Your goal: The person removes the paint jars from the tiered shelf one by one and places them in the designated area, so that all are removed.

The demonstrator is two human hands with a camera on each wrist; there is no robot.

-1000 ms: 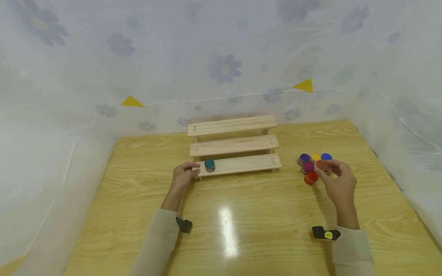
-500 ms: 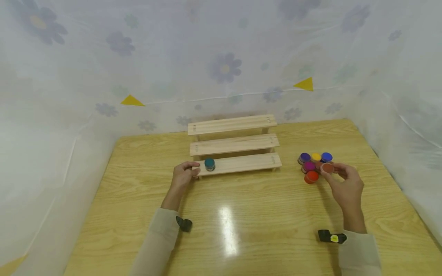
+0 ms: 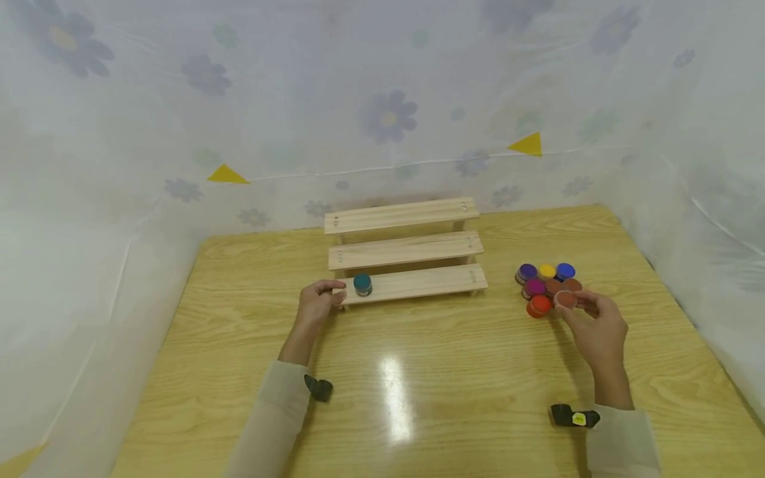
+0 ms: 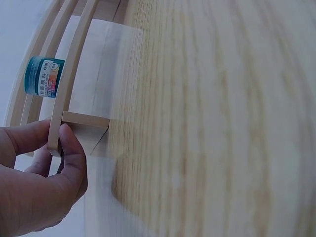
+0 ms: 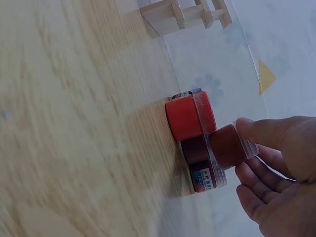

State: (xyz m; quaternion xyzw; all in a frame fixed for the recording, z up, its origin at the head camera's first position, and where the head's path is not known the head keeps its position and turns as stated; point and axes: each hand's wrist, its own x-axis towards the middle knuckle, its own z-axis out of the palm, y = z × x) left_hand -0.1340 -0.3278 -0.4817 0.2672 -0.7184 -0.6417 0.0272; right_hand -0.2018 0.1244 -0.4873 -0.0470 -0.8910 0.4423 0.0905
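My left hand (image 3: 315, 309) grips the left end of the lowest board of a three-tier wooden shelf (image 3: 418, 284). In the left wrist view, thumb and fingers pinch that board's end. A teal paint jar (image 3: 362, 284) stands on the board, close to this hand. My right hand (image 3: 599, 328) pinches a brown paint jar (image 5: 228, 147) by its lid, raised above the other jars at the right. Around it are a red jar (image 3: 539, 306), a magenta jar (image 3: 534, 287) and two more brown-lidded jars, one of them at the back (image 3: 552, 287).
Purple (image 3: 526, 272), yellow (image 3: 546, 271) and blue (image 3: 565, 271) jars form the cluster's back row. A flower-patterned white sheet (image 3: 388, 73) hangs behind the wooden table (image 3: 466, 385) and along both sides. Two yellow triangles, including a left one (image 3: 228, 174), mark the back sheet.
My right hand has shifted right and nearer with the brown jar, showing the brown jars beneath and behind it. The left hand keeps its grip on the shelf.
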